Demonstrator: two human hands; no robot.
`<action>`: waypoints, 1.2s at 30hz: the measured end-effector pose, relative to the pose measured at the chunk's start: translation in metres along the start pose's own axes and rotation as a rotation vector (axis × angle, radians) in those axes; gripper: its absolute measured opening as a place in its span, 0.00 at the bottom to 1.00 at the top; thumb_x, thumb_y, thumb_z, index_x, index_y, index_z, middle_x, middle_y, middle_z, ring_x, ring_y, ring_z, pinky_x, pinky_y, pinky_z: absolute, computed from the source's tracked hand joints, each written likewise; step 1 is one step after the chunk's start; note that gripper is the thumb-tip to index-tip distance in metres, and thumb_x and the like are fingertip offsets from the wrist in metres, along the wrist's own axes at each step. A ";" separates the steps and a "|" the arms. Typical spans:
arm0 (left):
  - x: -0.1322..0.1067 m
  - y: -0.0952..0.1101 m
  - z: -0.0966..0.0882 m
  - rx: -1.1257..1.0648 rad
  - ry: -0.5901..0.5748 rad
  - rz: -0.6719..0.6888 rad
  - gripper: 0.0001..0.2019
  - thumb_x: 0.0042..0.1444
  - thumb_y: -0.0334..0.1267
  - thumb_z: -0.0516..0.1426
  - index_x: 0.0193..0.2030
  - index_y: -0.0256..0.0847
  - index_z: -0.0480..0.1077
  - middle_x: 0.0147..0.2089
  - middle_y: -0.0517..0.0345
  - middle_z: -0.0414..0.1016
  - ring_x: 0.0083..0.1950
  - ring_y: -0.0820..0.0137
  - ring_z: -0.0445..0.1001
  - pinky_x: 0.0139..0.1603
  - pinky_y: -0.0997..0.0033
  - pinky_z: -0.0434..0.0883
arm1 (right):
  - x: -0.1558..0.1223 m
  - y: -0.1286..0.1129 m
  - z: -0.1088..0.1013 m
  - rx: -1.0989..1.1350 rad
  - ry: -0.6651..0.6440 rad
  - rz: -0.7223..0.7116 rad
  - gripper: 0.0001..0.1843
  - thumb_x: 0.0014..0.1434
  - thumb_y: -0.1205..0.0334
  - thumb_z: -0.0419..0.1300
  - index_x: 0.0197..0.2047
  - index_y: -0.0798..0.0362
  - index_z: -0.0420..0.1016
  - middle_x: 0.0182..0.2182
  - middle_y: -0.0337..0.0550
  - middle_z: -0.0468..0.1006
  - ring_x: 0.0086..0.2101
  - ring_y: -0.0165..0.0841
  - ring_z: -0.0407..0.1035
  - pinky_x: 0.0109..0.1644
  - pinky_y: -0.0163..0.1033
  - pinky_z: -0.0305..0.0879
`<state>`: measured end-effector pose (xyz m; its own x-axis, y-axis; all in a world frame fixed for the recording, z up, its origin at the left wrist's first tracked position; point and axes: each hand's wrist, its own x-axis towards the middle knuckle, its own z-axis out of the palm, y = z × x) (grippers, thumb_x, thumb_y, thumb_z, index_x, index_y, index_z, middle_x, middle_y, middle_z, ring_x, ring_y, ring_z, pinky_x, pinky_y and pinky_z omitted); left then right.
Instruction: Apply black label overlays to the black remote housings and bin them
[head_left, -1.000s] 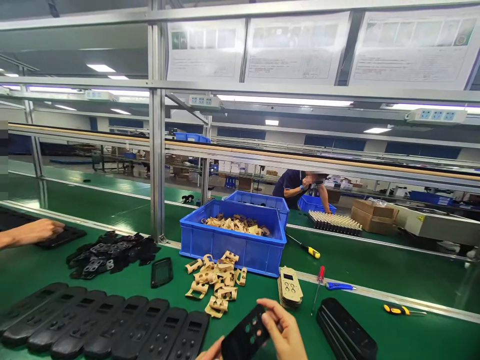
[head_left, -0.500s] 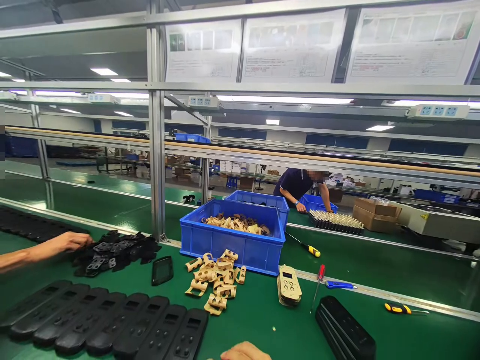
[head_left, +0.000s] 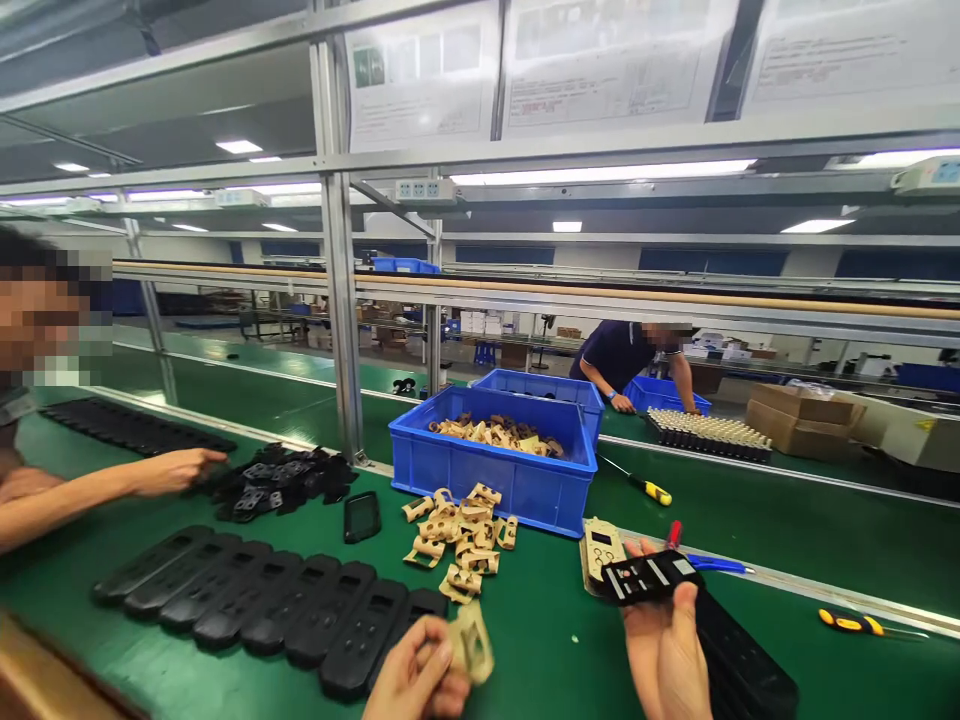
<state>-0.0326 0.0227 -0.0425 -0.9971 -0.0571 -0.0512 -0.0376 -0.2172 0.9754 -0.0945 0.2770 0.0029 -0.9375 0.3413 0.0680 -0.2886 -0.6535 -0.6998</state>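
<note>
My left hand [head_left: 420, 672] pinches a thin beige piece with cut-out openings [head_left: 480, 648] near the bottom middle. In my right hand [head_left: 664, 645] is a flat black panel with white markings [head_left: 645, 577], gripped between thumb and fingers and tilted. Behind that panel, a stack of flat beige plates [head_left: 600, 545] is partly covered. Ahead of my left hand lies a pile of curled beige pieces [head_left: 461, 535]. A row of black device housings [head_left: 296, 610] lies to its left, close by.
A blue bin [head_left: 487, 480] of beige pieces stands behind the pile. At left, a co-worker's hand [head_left: 176, 470] reaches beside black parts [head_left: 281, 480]. A black frame [head_left: 362, 517], yellow-handled screwdriver [head_left: 851, 622], blue cutter [head_left: 720, 564] and black housings [head_left: 750, 660] lie around. Another person works across.
My right hand has come into view holding the black panel. My left hand now shows a beige piece in its fingers. The view has shifted, and a co-worker's head appears at left.
</note>
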 end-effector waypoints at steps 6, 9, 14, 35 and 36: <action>0.029 0.042 -0.002 1.149 0.221 0.392 0.30 0.59 0.35 0.51 0.68 0.34 0.54 0.72 0.35 0.47 0.68 0.48 0.56 0.63 0.48 0.61 | -0.015 0.022 -0.004 -0.055 -0.114 0.194 0.29 0.54 0.41 0.65 0.54 0.46 0.73 0.52 0.41 0.76 0.54 0.38 0.65 0.41 0.34 0.71; 0.020 0.029 -0.011 1.538 0.315 0.223 0.28 0.55 0.39 0.57 0.62 0.26 0.64 0.69 0.25 0.52 0.67 0.38 0.55 0.62 0.38 0.58 | -0.023 0.034 -0.006 -0.035 -0.162 0.302 0.27 0.55 0.40 0.64 0.52 0.47 0.74 0.47 0.42 0.79 0.40 0.34 0.73 0.36 0.35 0.71; -0.006 -0.006 -0.024 1.626 0.190 0.208 0.27 0.51 0.42 0.60 0.59 0.41 0.69 0.65 0.31 0.62 0.68 0.38 0.54 0.64 0.33 0.51 | -0.040 0.033 0.000 0.061 -0.234 0.478 0.33 0.55 0.35 0.60 0.55 0.49 0.72 0.40 0.46 0.81 0.36 0.33 0.72 0.38 0.35 0.71; -0.041 0.018 0.026 -0.198 -0.030 -0.068 0.28 0.47 0.45 0.66 0.55 0.38 0.72 0.56 0.45 0.74 0.58 0.57 0.70 0.61 0.61 0.64 | -0.058 0.014 0.004 0.151 -0.443 0.669 0.34 0.58 0.37 0.59 0.65 0.35 0.57 0.32 0.38 0.72 0.26 0.27 0.61 0.28 0.31 0.62; -0.043 0.019 0.030 -0.245 -0.013 -0.092 0.27 0.47 0.44 0.67 0.54 0.38 0.73 0.54 0.45 0.75 0.56 0.58 0.71 0.58 0.63 0.65 | -0.058 0.014 0.004 0.148 -0.444 0.685 0.35 0.58 0.37 0.58 0.65 0.36 0.57 0.31 0.38 0.72 0.25 0.27 0.60 0.27 0.30 0.61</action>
<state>0.0071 0.0502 -0.0155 -0.9910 -0.0135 -0.1333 -0.1129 -0.4506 0.8856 -0.0454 0.2453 -0.0080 -0.8954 -0.4433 -0.0430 0.3808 -0.7120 -0.5899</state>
